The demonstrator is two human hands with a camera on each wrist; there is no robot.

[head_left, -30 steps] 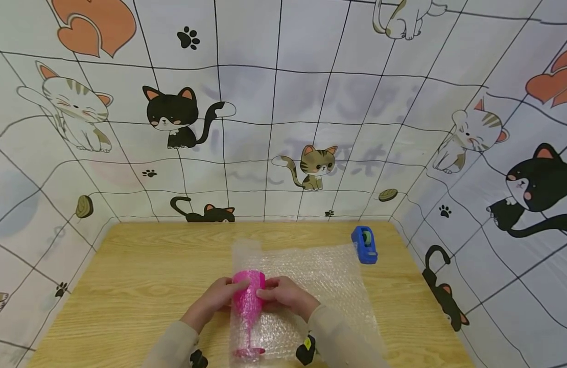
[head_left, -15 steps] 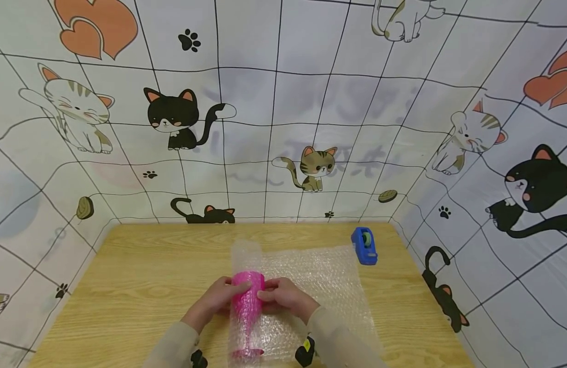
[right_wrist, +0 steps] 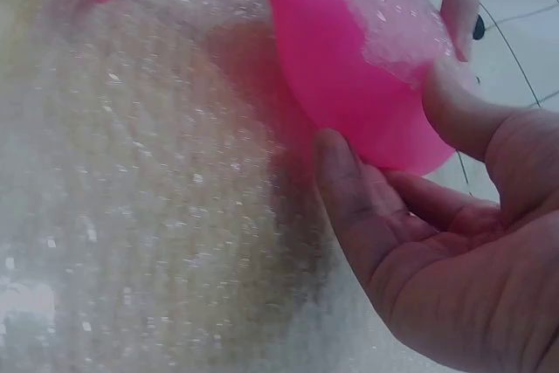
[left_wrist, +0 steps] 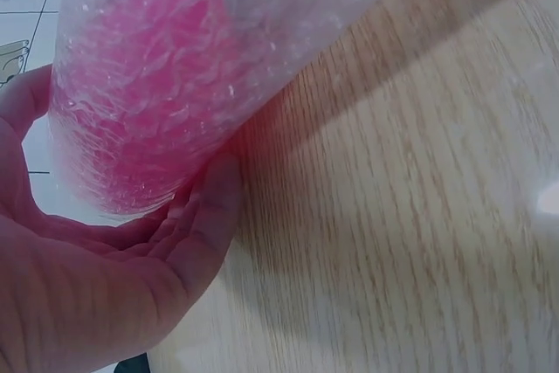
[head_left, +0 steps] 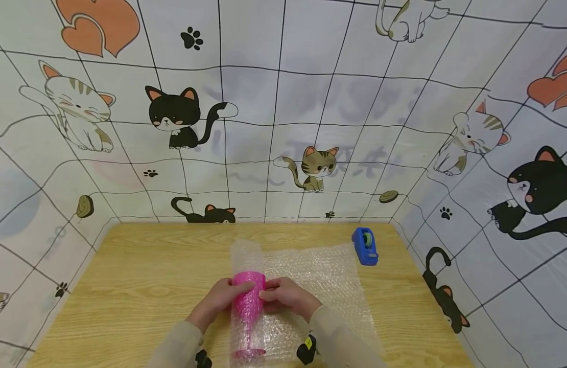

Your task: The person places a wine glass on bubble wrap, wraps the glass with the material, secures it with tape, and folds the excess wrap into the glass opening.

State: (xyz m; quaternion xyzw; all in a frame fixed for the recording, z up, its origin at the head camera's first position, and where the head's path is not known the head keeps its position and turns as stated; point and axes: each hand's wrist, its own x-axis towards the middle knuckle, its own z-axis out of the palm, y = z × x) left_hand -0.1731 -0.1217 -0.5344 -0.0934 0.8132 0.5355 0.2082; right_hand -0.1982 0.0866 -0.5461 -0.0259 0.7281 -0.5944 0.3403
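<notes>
A pink goblet [right_wrist: 341,67] lies on its side with its bowl toward the back and its foot toward the person. Bubble wrap [head_left: 317,276] is spread beneath it, and its left end is folded over the goblet. From the left, my left hand [head_left: 221,299] grips the wrapped bowl, the thumb on top and the fingers low along the side in the left wrist view. On the other side, my right hand [head_left: 288,295] holds the bowl's bare right side between thumb and fingers. Part of the bowl shows uncovered in the right wrist view.
A blue tape dispenser [head_left: 365,246] stands at the back right of the wooden table [head_left: 164,266], by the bubble wrap's far corner. A cat-print sheet [head_left: 251,102] hangs behind and along both sides of the table.
The left thumb has shifted slightly to the right over the wrapped bowl. Otherwise hands, goblet and bubble wrap stay almost where they were.
</notes>
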